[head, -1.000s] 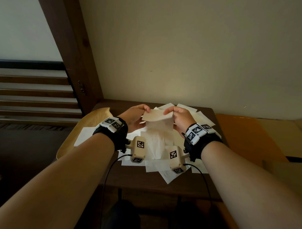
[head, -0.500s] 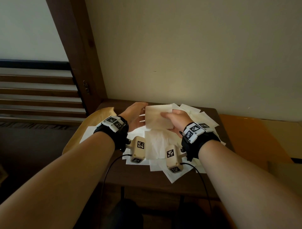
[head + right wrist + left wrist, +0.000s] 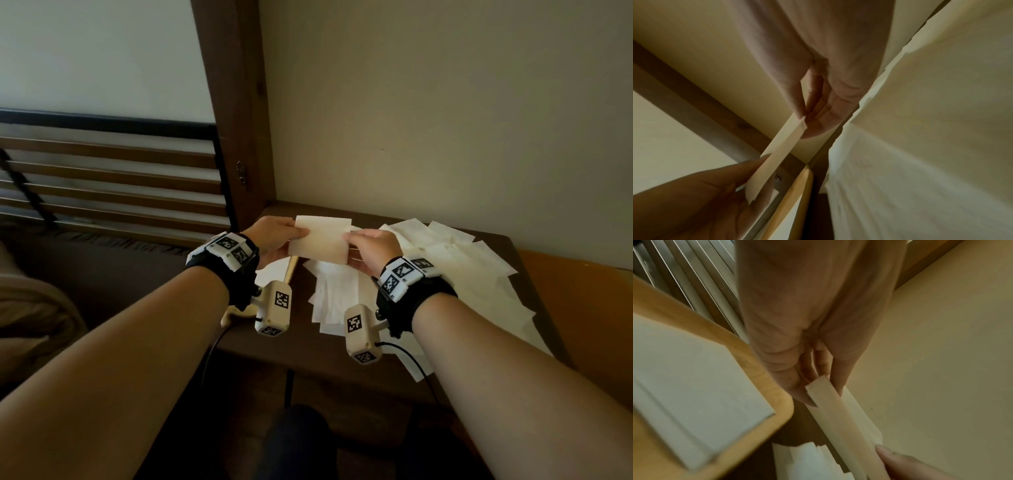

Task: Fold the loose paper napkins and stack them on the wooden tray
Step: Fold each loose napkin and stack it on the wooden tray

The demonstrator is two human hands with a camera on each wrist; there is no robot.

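— Napkins: how many were counted, and where did they lie relative to the wooden tray (image 3: 748, 363)?

— One folded napkin (image 3: 320, 241) was held in the air just past the tray's far right corner, above the dark table (image 3: 308, 346). On the tray itself lay one stack of folded napkins (image 3: 694, 386); the left-wrist view was blurred, so I made out perhaps three layers at its stepped edge, no firmer than that. To the right of the tray, loose napkins (image 3: 462, 260) were spread over the table, overlapping, too many and too tangled for a true count.

— And the hands?

— Two, both on the same folded napkin. The left hand (image 3: 274, 240) pinched its left edge between thumb and fingers, fingers narrow and close together. The right hand (image 3: 371, 248) pinched the right edge the same way, thumb on the near face, fingers behind.

— How did the napkin sit between them?

— Stretched flat and roughly upright, a near-square seen from the head, a thin strip edge-on from either wrist. It touched neither the tray nor the loose pile.

— Anything else near the tray?

— One dark wooden post (image 3: 239, 120) rose behind it, with slatted rails (image 3: 109, 178) further left.
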